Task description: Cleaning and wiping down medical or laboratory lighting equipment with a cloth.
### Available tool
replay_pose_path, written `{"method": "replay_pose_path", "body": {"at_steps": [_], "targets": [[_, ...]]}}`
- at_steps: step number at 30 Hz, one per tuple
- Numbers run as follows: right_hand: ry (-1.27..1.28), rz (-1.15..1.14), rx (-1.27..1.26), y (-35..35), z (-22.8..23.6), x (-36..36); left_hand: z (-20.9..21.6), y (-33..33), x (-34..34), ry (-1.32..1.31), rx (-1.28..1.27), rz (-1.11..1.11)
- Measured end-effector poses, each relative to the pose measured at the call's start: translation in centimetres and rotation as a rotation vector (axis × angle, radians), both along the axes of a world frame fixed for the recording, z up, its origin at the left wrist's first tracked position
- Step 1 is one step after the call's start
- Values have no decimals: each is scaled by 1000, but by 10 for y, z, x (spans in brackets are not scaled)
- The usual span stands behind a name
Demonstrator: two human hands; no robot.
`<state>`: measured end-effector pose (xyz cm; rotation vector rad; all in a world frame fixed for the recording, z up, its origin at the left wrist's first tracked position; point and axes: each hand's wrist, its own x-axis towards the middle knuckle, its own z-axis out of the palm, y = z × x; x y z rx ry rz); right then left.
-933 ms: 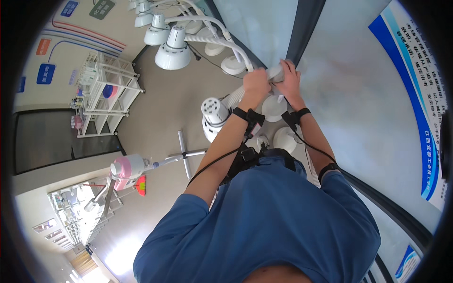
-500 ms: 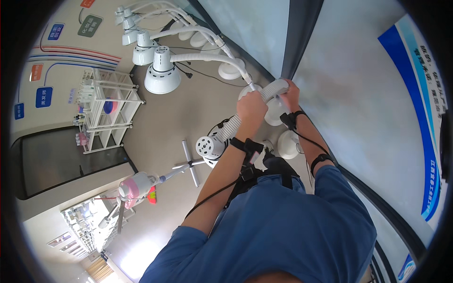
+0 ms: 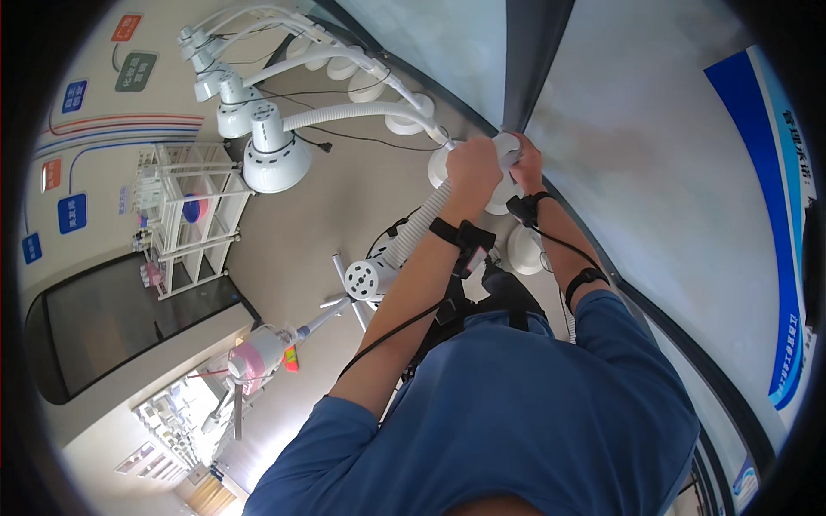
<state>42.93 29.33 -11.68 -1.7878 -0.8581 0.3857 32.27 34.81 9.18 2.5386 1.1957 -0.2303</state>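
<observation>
A white floor lamp with a ribbed flexible neck (image 3: 417,228) is in front of me. Its white head with round vent holes (image 3: 363,279) hangs low, beside my left forearm. My left hand (image 3: 475,176) is wrapped round the neck near its upper end. Close by to the right, my right hand (image 3: 527,163) is closed round the end of the neck, where it bends over; its fingers are partly hidden. Both wrists wear black straps with small devices and cables.
Several similar white lamps (image 3: 277,159) line up at the far left, their round bases (image 3: 409,116) along the wall. A white shelf cart (image 3: 194,215) stands left, near a dark panel (image 3: 129,318). Close on my right is a pale wall panel (image 3: 654,189). A pink-and-white device (image 3: 258,357) is lower left.
My left hand has slid up and right along the neck, closer to my right hand, so less neck shows between them. The view has shifted slightly. Both hands stay closed.
</observation>
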Motion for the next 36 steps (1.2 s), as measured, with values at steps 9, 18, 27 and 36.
{"method": "replay_pose_path", "body": {"at_steps": [9, 18, 27, 36], "targets": [[128, 73, 75, -8, -10, 11, -10, 1, -1, -34, 54, 33], [150, -239, -472, -28, -96, -23, -3, -13, 4, -11, 135, 62], [1254, -453, -2, -3, -129, -36, -3, -11, 15, 47, 173, 28], [1804, -415, 526, 16, -50, -62, -9, -5, 4, 35, 241, -36]]}}
